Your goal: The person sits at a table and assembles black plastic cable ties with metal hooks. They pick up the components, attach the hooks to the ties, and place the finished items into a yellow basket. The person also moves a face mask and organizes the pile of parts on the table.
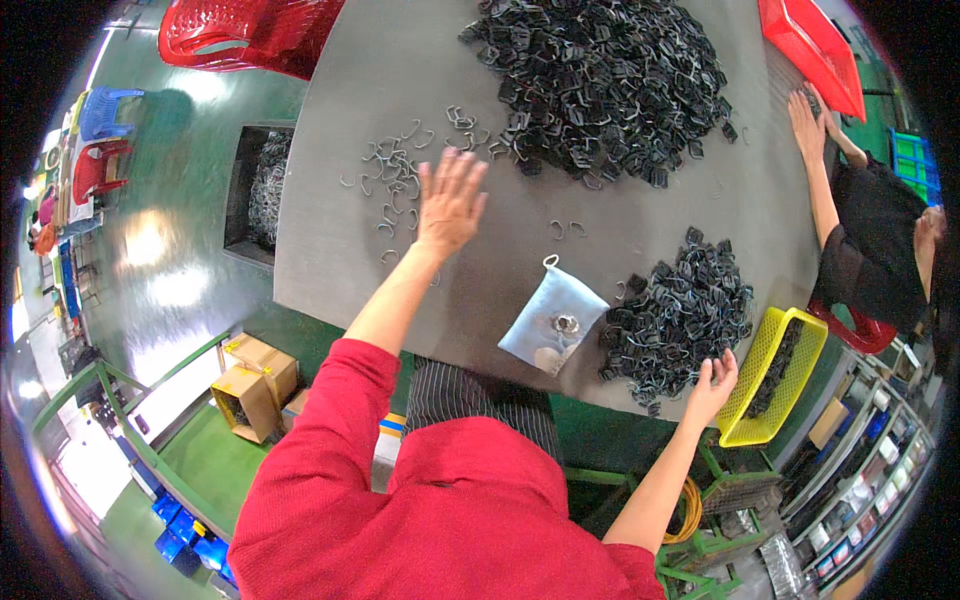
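Note:
My left hand [450, 205] lies palm down over the table, fingers stretched out and spread. Under and beside it are loose, curved metal hooks [392, 172], scattered on the grey tabletop [335, 215]. My right hand [711, 388] is at the near edge of a smaller pile of black pieces with metal hooks [680, 315]. Its fingers are loosely bent and apart, with nothing visible in them. Between my hands rests a pale blue pouch [545, 315] with a loop at one corner and a small round spot on it. Two hooks [567, 230] lie beyond the pouch.
A large heap of similar black pieces [610, 85] covers the far middle. A yellow basket [745, 425] holding black pieces stands at the right edge. A co-worker's hands [808, 115] are near a red basket [820, 50]. A dark bin [240, 210] of metal parts sits left of the table.

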`<state>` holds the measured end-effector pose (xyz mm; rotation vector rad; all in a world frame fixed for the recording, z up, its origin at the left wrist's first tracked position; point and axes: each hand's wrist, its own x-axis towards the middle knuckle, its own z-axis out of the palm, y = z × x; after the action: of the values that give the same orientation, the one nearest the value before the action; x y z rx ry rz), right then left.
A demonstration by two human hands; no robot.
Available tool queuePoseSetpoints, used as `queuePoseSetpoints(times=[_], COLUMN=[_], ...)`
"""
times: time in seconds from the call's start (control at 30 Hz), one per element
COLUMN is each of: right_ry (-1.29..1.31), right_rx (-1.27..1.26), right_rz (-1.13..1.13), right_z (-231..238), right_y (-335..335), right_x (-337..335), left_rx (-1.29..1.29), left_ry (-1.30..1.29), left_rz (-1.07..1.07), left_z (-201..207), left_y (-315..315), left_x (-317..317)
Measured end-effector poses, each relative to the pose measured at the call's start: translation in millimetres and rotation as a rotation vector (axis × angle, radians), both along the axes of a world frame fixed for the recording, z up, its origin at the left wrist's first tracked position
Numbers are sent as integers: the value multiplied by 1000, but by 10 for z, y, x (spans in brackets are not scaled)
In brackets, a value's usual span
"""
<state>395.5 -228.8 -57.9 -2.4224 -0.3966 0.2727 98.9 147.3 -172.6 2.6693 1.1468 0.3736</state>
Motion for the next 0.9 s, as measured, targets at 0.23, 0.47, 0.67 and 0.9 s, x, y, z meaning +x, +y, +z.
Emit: queuePoseSetpoints(times=[0.23,0.47,0.67,0.9], right_ry=[112,69,246,238], right_rx=[127,-79,66,192], right_rz=[156,433,610,528], right_z=[58,-688,-898,-539], right_y=[763,2090,2961,2783], right_x=[-468,-1009,-1662,-1499], left_rx=[69,30,-53,73], left_ry=[96,68,209,90], left_rz=[10,227,-316,-151], left_z=[-170,-93,-62,-75], left_y=[163,121,-860,-131], left_x=[377,-479,-665,144])
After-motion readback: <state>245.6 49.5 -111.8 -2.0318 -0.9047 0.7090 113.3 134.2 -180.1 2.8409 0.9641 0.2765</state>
